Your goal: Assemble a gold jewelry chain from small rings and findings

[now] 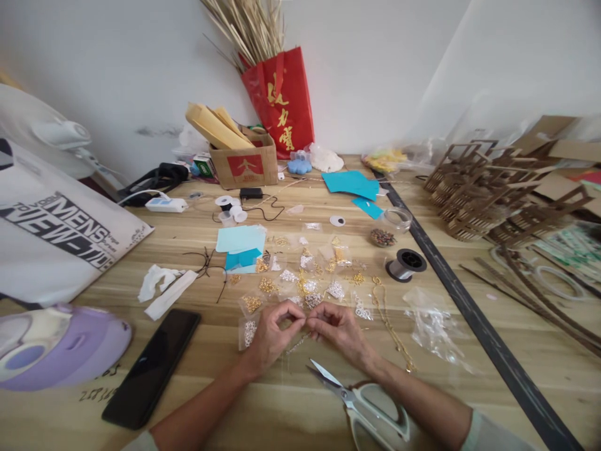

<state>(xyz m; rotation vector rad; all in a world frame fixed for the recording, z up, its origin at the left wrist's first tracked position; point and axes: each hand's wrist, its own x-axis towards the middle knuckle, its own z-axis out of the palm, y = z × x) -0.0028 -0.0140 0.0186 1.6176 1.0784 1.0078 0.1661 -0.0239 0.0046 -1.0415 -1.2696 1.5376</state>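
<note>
My left hand (pixel 277 329) and my right hand (pixel 339 327) meet at the fingertips above the front middle of the table. Both are closed in a pinch; what they hold is too small to make out. A thin chain (pixel 298 343) hangs or lies just below the fingertips. Beyond the hands are small bags and piles of gold beads (pixel 267 285) and silver beads (pixel 335 289). Open-bladed scissors (pixel 347 396) lie below my right hand. A gold chain (pixel 387 319) is stretched out to its right.
A black phone (pixel 153 369) and purple device (pixel 70 347) lie left. A wire spool (pixel 406 265) and clear plastic bags (pixel 434 326) are on the right, beside a dark strip (pixel 462 300). Brown wooden frames (pixel 488 194) stand far right. A cardboard box (pixel 246 164) and red bag (pixel 286 100) stand behind.
</note>
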